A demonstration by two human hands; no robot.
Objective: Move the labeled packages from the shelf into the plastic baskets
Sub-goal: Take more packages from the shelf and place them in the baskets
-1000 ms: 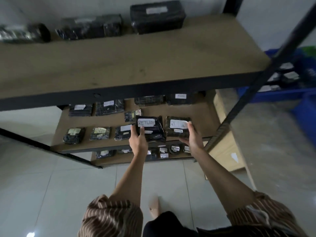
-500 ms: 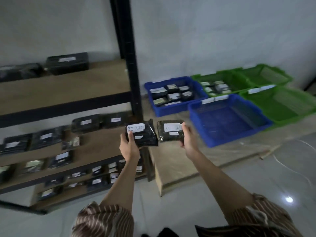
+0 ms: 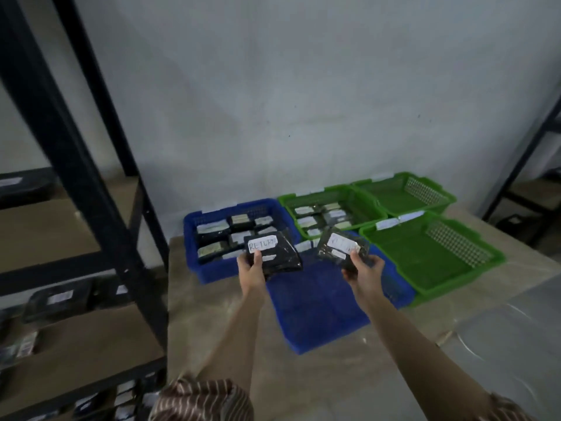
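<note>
Pinching one black package [image 3: 273,256] in my left hand [image 3: 252,270] and another package [image 3: 343,249] in my right hand [image 3: 362,271], both hanging over the empty blue basket [image 3: 318,311]. Left label is reading "RETURN"; right one is too blurred. Beyond, two baskets [image 3: 194,238] are holding packages; the shelf [image 3: 76,338] is keeping many more.

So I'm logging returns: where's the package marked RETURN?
In the left hand, the RETURN package is held above the near blue basket, beside the filled blue basket.
</note>
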